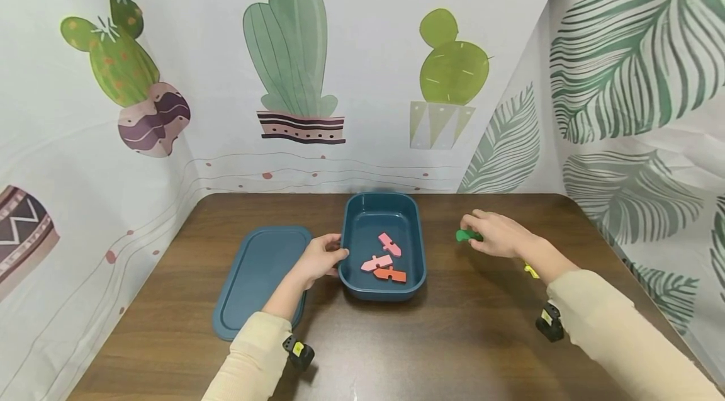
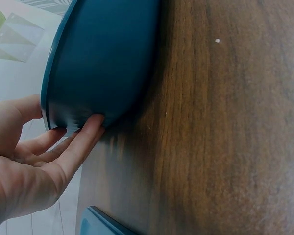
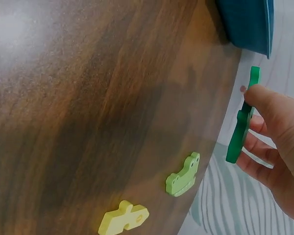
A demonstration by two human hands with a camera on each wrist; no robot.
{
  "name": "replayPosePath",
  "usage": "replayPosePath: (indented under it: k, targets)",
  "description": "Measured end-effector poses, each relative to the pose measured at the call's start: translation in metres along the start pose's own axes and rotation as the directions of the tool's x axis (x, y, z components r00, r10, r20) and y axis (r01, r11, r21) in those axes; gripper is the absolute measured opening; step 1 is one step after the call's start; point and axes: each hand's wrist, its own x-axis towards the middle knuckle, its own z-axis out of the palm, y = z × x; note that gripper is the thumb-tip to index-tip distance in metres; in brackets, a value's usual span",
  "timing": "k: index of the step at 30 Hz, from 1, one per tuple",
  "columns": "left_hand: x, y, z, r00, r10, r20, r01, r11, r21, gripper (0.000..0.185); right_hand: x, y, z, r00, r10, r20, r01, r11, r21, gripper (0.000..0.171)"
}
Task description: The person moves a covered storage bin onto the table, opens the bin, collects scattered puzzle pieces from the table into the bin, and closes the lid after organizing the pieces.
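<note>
A dark teal box [image 1: 416, 243] stands mid-table with three pink and orange puzzle pieces [image 1: 388, 259] lying inside. My left hand [image 1: 323, 257] holds the box's left rim, the fingers [image 2: 83, 139] against its outer wall [image 2: 103, 58]. To the right of the box my right hand [image 1: 495, 232] pinches a dark green puzzle piece [image 1: 466, 236], held on edge just above the table in the right wrist view [image 3: 242, 122]. A light green frog-shaped piece [image 3: 183, 175] and a yellow piece [image 3: 122, 218] lie on the wood near that hand.
The box's teal lid [image 1: 257, 278] lies flat to the left of the box. The brown wooden table [image 1: 453, 338] is walled in by printed cactus and leaf sheets at the back and both sides.
</note>
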Motion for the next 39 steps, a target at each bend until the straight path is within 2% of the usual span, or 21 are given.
replayPosePath:
  k: [6, 14, 18, 30, 37, 39]
  targets:
    - [-0.001, 0.001, -0.002, 1.0, -0.004, 0.017, 0.004, 1.0, -0.013, 0.045, 0.012, -0.011, -0.004, 1.0, -0.011, 0.025, 0.012, 1.0, -0.003, 0.018]
    - [-0.02, 0.026, 0.0, 0.999, -0.001, 0.036, 0.001, 1.0, 0.002, 0.045, 0.028, -0.023, -0.008, 0.999, -0.046, 0.001, 0.046, 0.998, -0.037, 0.019]
    - [-0.022, 0.028, 0.0, 0.999, -0.007, 0.036, 0.007, 1.0, 0.002, 0.046, 0.036, -0.026, -0.008, 0.998, -0.067, -0.007, 0.066, 0.997, -0.047, 0.02]
    - [-0.02, 0.025, 0.0, 0.999, -0.014, 0.031, 0.015, 1.0, -0.008, 0.046, 0.056, -0.039, -0.013, 0.999, -0.042, 0.022, 0.043, 0.998, -0.041, 0.021]
    - [0.001, -0.001, 0.0, 1.0, -0.007, -0.009, 0.007, 1.0, -0.01, 0.043, 0.065, -0.049, -0.017, 0.999, -0.046, 0.019, 0.047, 0.998, -0.042, 0.02]
    - [0.002, -0.002, 0.0, 1.0, -0.009, -0.012, 0.009, 1.0, -0.009, 0.043, 0.067, -0.052, -0.018, 0.998, -0.053, 0.019, 0.053, 0.997, -0.046, 0.02]
